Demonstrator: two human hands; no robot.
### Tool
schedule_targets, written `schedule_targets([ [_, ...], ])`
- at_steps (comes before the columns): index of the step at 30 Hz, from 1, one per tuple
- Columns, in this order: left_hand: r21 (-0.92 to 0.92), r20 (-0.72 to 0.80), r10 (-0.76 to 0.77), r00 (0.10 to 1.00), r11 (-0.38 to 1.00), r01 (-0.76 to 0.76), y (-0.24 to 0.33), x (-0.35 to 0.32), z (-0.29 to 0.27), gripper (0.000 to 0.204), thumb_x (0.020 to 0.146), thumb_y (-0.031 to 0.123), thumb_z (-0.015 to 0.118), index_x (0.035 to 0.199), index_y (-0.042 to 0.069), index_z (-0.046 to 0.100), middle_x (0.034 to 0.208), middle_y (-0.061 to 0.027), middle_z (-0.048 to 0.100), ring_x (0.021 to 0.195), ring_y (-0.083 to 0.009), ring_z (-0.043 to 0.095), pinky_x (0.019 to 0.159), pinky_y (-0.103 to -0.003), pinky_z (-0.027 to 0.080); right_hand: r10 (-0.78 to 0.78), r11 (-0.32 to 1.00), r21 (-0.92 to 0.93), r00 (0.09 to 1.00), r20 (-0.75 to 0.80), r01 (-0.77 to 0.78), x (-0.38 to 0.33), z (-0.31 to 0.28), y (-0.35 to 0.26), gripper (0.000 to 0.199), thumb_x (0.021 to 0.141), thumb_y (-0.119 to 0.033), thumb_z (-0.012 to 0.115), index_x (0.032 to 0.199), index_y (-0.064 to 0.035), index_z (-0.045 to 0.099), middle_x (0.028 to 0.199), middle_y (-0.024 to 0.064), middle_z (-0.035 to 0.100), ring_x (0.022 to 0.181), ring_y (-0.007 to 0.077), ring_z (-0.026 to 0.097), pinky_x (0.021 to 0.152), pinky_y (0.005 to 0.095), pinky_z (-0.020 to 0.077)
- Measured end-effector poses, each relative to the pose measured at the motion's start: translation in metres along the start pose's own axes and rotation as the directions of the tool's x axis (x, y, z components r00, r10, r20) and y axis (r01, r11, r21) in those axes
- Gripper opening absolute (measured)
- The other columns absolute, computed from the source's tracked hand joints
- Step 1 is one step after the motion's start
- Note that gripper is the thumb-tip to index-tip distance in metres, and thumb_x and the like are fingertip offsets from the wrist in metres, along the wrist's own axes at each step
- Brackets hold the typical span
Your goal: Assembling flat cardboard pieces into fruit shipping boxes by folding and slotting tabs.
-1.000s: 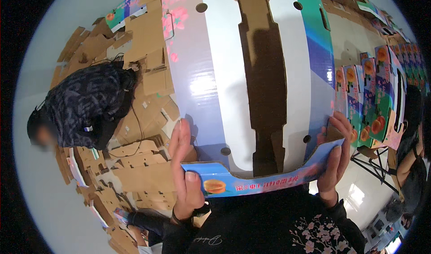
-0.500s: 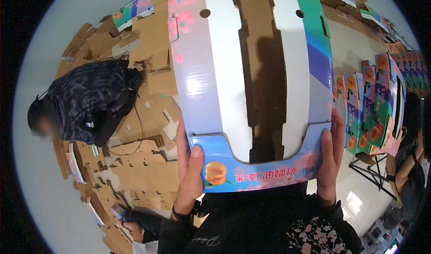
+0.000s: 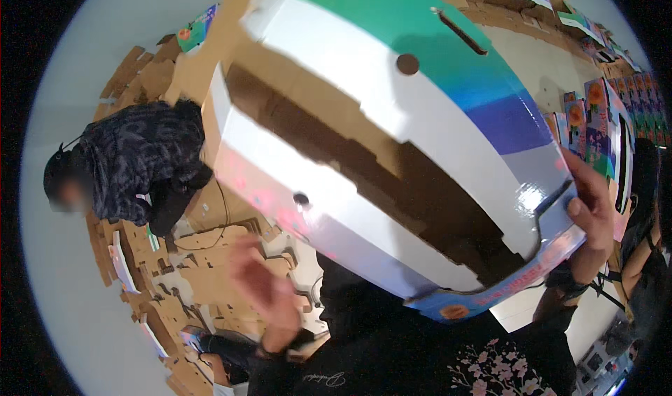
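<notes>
A printed cardboard carton [image 3: 504, 119], green, white, purple and pink, hangs tilted in front of me. A long slot between its two white top flaps shows the brown inside. My right hand [image 3: 593, 203] grips the carton's near right corner, thumb on the blue end panel and fingers round the side. Apart from the carton, to its lower left, my left hand [image 3: 269, 291] is in the air, blurred by motion, with nothing in it and its fingers seemingly apart. The carton's underside and far left end are hidden or smeared.
On the left a person in dark patterned clothing [image 3: 150, 151] bends over flat brown cardboard [image 3: 217, 277]. Printed cartons [image 3: 598, 116] stand in rows at the right. Another person's arm [image 3: 640, 252] shows at the right edge, and a further person's arm [image 3: 217, 368] at lower left.
My left hand has let go of the carton and moved down and left. The carton has turned from upright to slanting, its near end swung right with my right hand still on it.
</notes>
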State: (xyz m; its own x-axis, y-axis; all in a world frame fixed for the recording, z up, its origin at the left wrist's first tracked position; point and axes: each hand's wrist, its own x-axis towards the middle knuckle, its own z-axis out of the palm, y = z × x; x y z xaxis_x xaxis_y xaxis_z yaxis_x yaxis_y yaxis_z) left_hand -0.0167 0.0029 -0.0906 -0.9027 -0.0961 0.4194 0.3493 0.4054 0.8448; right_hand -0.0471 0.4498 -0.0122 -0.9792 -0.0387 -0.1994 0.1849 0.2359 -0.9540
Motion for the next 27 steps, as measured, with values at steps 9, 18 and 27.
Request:
schedule_targets([
  [9,-0.022,0.221,-0.284,0.933,0.955,0.296,0.039,0.125,-0.018,0.099,0.085,0.055,0.071,0.155,-0.006,0.035,0.155,-0.0225,0.043,0.144,-0.0317,0.043,0.121,-0.042,0.027,-0.258,0.853,-0.175,0.688,0.678,0.492,0.060,-0.002,-0.070,0.074,0.086,-0.043,0.076,0.137,0.0083,0.059,0.145,0.0390,0.049,0.131,0.0509,0.054,0.111,0.0526,0.0404],
  [18,0.114,0.250,-0.531,0.809,0.846,0.521,0.058,0.090,-0.025,0.078,0.093,0.041,0.073,0.146,-0.008,0.046,0.135,-0.0167,0.061,0.121,-0.0230,0.059,0.108,-0.035,0.043,-0.247,0.865,-0.103,0.595,0.765,0.492,0.074,-0.004,-0.055,0.056,0.083,-0.019,0.076,0.132,0.0060,0.065,0.145,0.0354,0.050,0.128,0.0475,0.058,0.106,0.0531,0.0453],
  [27,-0.355,0.431,-0.504,0.748,0.668,0.654,0.041,0.095,-0.003,0.069,0.096,0.020,0.069,0.151,-0.006,0.037,0.137,-0.0201,0.061,0.123,-0.0248,0.063,0.107,-0.037,0.049,-0.377,0.801,-0.151,0.683,0.626,0.580,0.074,0.006,-0.051,0.038,0.079,0.000,0.067,0.116,0.0004,0.074,0.121,0.0226,0.070,0.112,0.0373,0.067,0.096,0.0469,0.0506],
])
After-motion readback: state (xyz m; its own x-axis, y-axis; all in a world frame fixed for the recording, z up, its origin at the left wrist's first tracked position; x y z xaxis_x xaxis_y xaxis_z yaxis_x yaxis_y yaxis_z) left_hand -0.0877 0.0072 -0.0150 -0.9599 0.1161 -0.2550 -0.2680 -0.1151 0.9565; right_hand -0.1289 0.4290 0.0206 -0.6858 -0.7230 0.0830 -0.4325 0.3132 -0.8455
